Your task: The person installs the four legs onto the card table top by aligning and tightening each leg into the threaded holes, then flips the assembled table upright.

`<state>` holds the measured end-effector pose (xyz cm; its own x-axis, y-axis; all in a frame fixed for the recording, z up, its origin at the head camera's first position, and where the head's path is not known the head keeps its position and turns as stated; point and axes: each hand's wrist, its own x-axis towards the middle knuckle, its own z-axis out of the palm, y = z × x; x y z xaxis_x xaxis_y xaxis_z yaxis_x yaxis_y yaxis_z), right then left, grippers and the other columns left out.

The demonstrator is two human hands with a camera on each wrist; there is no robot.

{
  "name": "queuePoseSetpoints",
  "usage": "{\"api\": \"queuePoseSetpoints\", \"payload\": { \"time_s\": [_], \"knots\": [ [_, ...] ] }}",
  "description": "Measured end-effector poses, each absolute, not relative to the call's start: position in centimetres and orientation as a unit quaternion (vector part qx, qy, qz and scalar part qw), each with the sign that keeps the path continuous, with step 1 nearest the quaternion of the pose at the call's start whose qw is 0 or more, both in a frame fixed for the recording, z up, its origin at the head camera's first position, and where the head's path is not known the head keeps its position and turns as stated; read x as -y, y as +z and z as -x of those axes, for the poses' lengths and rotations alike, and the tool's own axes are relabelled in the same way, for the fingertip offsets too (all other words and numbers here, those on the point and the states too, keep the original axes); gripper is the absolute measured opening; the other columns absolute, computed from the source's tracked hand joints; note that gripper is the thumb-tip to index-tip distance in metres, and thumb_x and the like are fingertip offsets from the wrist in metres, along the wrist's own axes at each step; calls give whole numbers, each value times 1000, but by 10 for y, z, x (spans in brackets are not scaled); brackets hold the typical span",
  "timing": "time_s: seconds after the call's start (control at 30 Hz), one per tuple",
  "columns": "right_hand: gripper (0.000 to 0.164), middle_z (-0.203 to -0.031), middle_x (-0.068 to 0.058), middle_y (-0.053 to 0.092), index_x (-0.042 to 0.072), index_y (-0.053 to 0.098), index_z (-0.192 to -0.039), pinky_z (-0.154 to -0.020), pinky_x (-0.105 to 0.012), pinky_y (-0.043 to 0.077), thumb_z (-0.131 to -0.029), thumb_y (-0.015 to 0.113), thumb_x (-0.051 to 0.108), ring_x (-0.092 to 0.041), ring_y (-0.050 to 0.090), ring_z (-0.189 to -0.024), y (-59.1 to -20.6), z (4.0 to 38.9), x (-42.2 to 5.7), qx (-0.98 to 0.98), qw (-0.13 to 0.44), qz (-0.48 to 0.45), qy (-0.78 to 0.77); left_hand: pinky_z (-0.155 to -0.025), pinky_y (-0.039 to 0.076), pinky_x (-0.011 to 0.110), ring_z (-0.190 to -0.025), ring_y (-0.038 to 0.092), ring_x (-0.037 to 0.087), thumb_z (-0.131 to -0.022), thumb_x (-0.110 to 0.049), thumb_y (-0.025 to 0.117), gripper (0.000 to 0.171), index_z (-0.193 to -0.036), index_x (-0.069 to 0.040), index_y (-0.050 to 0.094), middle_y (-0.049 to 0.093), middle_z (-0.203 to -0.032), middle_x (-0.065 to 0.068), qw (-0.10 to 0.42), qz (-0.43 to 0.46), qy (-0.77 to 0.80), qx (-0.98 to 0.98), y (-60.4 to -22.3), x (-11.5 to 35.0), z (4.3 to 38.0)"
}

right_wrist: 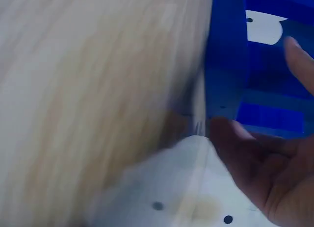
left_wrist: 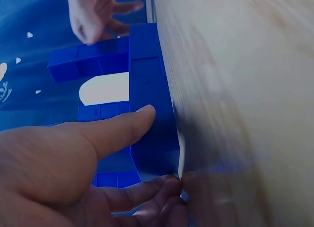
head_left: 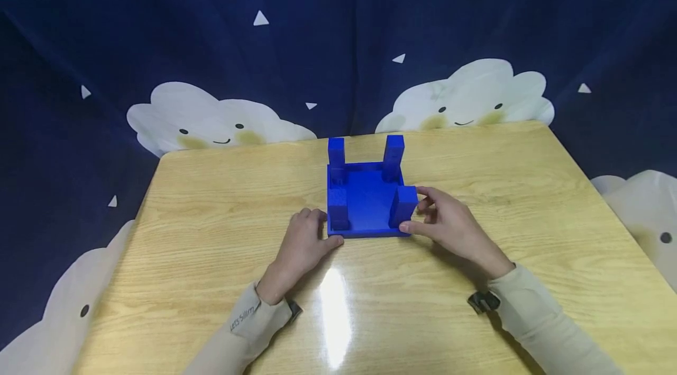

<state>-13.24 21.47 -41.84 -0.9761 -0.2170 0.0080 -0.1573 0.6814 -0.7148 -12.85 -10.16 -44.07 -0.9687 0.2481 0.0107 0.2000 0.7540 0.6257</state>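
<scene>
A blue square tray-like base (head_left: 370, 201) lies on the table with an upright post standing at each corner, like an upside-down toy table. My left hand (head_left: 302, 243) grips its near left corner, thumb on the front wall and curled fingers at the left side, as the left wrist view shows. My right hand (head_left: 449, 222) is at the near right post (head_left: 404, 206), thumb and fingers spread apart. In the right wrist view, its fingertips (right_wrist: 223, 131) are close to the base's side; whether they touch it I cannot tell.
The base stands towards the back of a wooden table (head_left: 222, 198). Behind the table hangs a dark blue curtain (head_left: 317, 40) with white clouds and triangles. Dark straps are on both wrists, and light glares off the tabletop in front.
</scene>
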Motion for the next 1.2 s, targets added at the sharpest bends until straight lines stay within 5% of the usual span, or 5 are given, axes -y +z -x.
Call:
{"api": "queuePoseSetpoints", "payload": {
  "time_s": [0.2, 0.4, 0.83, 1.2],
  "knots": [
    [48, -79, -1, 57, 7, 66, -98, -64, -36, 39, -87, 92, 45, -19, 50, -70, -426, 138, -210, -940, 79, 133, -305, -95, 51, 52, -103, 63, 40, -87, -22, 94, 52, -118, 13, 72, 68, -103, 20, 22, -117, 333, -935, -438, 102, 127],
    [52, -67, 1, 51, 14, 54, -71, -54, -36, 36, -83, 94, 47, -18, 48, -60, -425, 136, -198, -965, 64, 132, -220, -79, 47, 43, -81, 54, 27, -87, -18, 94, 36, -100, 8, 73, 58, -81, 8, 20, -132, 329, -935, -436, 98, 125],
    [52, -69, -1, 51, 12, 57, -77, -56, -39, 39, -79, 96, 46, -23, 51, -66, -428, 132, -192, -965, 43, 104, -235, -76, 49, 43, -78, 55, 26, -85, -13, 95, 34, -98, 10, 73, 59, -78, 8, 13, -117, 319, -940, -433, 88, 124],
    [46, -68, 2, 47, 12, 57, -83, -59, -35, 31, -89, 92, 42, -17, 43, -61, -420, 110, -200, -949, 9, 113, -295, -66, 36, 34, -69, 42, 17, -92, -18, 91, 29, -83, 0, 69, 45, -71, -1, -26, -139, 365, -920, -430, 92, 106]
  ]
}}
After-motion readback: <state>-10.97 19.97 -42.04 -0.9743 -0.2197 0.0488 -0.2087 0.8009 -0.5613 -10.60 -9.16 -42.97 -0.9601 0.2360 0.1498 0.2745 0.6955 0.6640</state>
